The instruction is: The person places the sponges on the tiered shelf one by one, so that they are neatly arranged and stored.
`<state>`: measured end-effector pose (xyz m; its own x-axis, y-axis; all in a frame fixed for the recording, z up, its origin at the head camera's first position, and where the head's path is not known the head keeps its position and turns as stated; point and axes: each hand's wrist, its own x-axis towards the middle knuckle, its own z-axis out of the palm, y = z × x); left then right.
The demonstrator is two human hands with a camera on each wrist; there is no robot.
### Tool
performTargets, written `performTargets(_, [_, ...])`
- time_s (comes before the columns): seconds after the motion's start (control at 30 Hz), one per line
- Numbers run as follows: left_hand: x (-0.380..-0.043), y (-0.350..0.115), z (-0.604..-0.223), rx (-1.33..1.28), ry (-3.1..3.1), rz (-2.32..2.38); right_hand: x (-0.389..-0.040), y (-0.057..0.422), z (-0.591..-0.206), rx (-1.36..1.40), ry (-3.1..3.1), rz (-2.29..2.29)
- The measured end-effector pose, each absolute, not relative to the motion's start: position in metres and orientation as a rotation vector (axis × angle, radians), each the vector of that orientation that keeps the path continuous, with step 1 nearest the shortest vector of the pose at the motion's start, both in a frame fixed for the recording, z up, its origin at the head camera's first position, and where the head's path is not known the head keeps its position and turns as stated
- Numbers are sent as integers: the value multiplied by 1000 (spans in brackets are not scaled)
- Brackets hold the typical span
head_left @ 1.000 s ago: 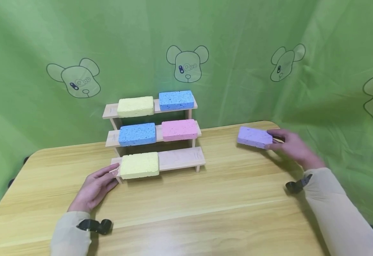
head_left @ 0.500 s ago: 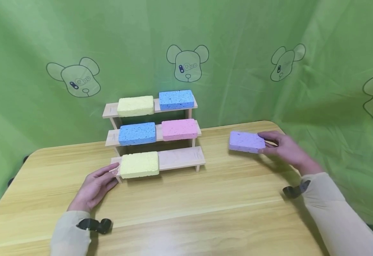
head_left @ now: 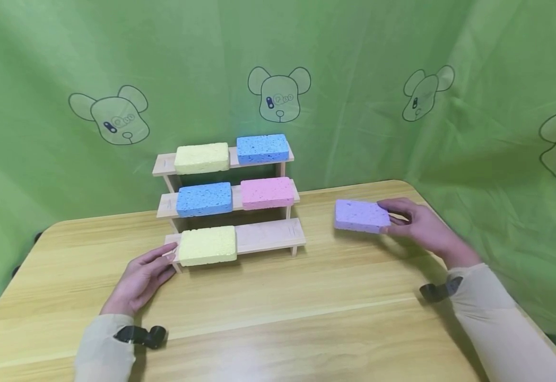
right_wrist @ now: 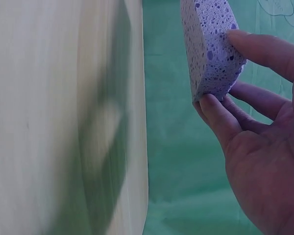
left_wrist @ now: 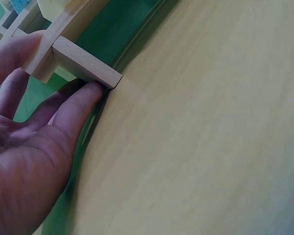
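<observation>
My right hand [head_left: 418, 225] holds a purple sponge [head_left: 361, 216] by its right end, thumb on one side and fingers on the other. In the right wrist view the sponge [right_wrist: 216, 49] is raised over the table, its shadow falling apart from it. My left hand [head_left: 141, 278] grips the left end of a three-tier wooden stand [head_left: 268, 236] at its lowest step. Seen from the left wrist, fingers [left_wrist: 81, 105] lie against the stand's leg [left_wrist: 85, 61]. A yellow sponge [head_left: 208, 245] occupies the left half of that step; the right half is bare wood.
The middle step bears a blue sponge [head_left: 205, 199] and a pink sponge [head_left: 267, 192]. On the top step are a yellow sponge [head_left: 202, 158] and another blue sponge [head_left: 262, 148]. A green curtain [head_left: 354, 79] hangs behind the wooden table [head_left: 268, 318].
My right hand has carried the purple sponge leftward and slightly nearer to me, toward the stand. The left hand and the stand have stayed in place.
</observation>
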<state>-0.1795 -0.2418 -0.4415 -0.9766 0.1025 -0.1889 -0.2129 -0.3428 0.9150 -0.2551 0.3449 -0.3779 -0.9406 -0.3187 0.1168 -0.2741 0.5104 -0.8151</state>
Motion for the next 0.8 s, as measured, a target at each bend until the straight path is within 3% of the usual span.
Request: performTargets(0.8, [-179, -242, -440, -167, 1659, 2422, -237, 317, -377, -641, 2480, -1600])
